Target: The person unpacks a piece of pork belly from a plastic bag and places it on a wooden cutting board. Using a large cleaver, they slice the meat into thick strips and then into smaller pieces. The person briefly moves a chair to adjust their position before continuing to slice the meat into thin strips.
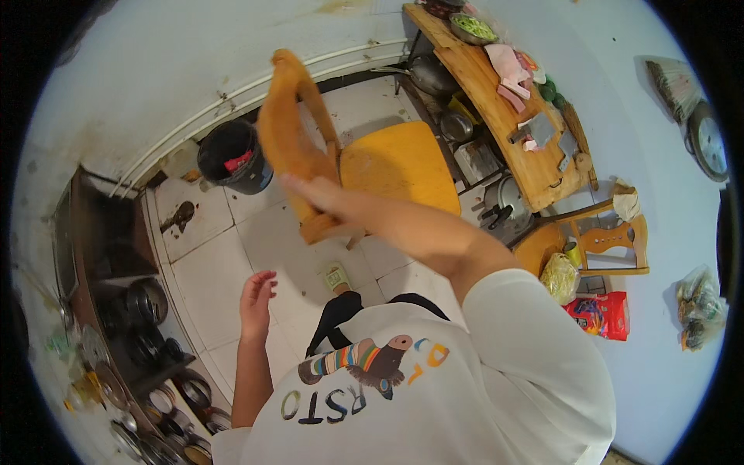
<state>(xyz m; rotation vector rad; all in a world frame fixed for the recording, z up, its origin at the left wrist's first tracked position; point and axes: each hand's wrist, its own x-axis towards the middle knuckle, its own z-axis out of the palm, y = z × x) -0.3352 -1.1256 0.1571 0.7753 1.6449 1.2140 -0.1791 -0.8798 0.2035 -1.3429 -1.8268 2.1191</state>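
A wooden chair with a yellow seat [395, 168] stands on the tiled floor before me, its tall orange-brown backrest [285, 122] rising towards the camera. Across the near part of that backrest lies my right hand [317, 195], blurred; whether its fingers grip the wood or only rest there is unclear. My left hand [257, 296] hangs over the floor tiles, left of my body, with nothing in its loosely curled fingers. Below the chair a pale green slipper [336, 276] shows on one foot.
A black bucket [235, 157] stands by the wall, left of the chair. On the right, a wooden worktable [482, 81] carries a cleaver [540, 129], meat [508, 64] and a bowl of chopped greens [474, 28]. Another chair [610, 241] holds bags. Shelves [157, 372] with pans line the left.
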